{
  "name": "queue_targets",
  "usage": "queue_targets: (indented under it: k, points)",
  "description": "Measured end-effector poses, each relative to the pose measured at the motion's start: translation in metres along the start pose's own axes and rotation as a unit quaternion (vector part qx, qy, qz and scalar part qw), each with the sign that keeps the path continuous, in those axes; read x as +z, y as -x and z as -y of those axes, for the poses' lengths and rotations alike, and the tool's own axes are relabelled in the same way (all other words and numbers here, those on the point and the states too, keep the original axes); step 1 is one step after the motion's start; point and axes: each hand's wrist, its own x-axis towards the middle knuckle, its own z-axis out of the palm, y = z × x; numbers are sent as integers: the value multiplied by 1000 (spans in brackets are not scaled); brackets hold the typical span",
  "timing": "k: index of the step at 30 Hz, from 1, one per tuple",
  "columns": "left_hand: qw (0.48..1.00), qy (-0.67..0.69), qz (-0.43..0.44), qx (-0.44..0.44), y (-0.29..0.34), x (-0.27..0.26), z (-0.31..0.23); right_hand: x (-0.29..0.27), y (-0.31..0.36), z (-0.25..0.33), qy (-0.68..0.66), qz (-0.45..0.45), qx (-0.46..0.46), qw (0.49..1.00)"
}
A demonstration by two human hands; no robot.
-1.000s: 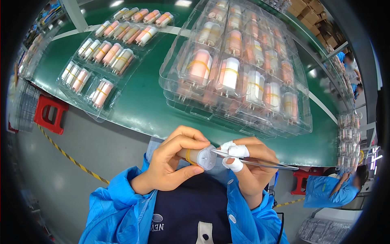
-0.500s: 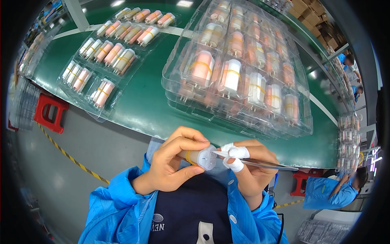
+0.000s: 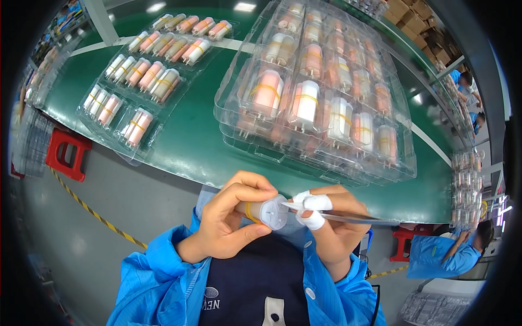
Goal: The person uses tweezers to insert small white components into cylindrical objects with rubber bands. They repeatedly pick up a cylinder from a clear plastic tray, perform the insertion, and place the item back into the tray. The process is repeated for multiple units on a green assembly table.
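The left hand (image 3: 228, 214) clamps a pale cylinder (image 3: 265, 212) lying roughly crosswise, its end facing right; the right hand (image 3: 338, 211) pinches metal tweezers (image 3: 361, 219) pointing left at it.

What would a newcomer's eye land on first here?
Probably the clear trays of pink and white tubes, stacked upper right on the green table. Then, low in the centre, the left grip around a banded tube, and the taped right grip pinching tweezers, tips near the tube's end.
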Motion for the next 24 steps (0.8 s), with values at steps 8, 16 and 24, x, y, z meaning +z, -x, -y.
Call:
queue_targets:
  k: [8,16,24]
  points:
    - [999,43,3,-27,-3,2,-3,-1,3,-3,-37,-28,27,999]
    - [999,27,-3,-30,-1,1,-4,1,2,-1,9,-13,9,1000]
    - [999,-30,-11,9,0,1,0,3,1,2,37,-4,-3,999]
